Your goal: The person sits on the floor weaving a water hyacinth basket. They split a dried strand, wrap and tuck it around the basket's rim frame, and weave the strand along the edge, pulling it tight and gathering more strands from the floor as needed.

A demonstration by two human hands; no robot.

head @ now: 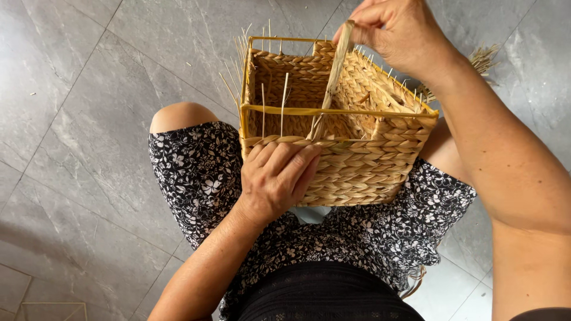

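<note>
The woven basket [351,160] sits on the person's lap, square, with a yellow wire frame [333,110] around its rim and braided straw walls. The left hand [276,178] presses flat against the near wall, fingers [291,163] spread and curled a little over the braid, holding the basket steady rather than gripping anything. The right hand [398,32] is above the far rim, its fingertips pinched on the top end of a flat straw strand [333,77] that runs down into the basket's inside. Thin upright straw stalks [284,101] stick up along the rim. Under the basket lies a black floral-print skirt [202,178], and beyond it a grey tiled floor [77,119]. A loose bundle of straw [483,58] lies on the floor behind the right forearm.
</note>
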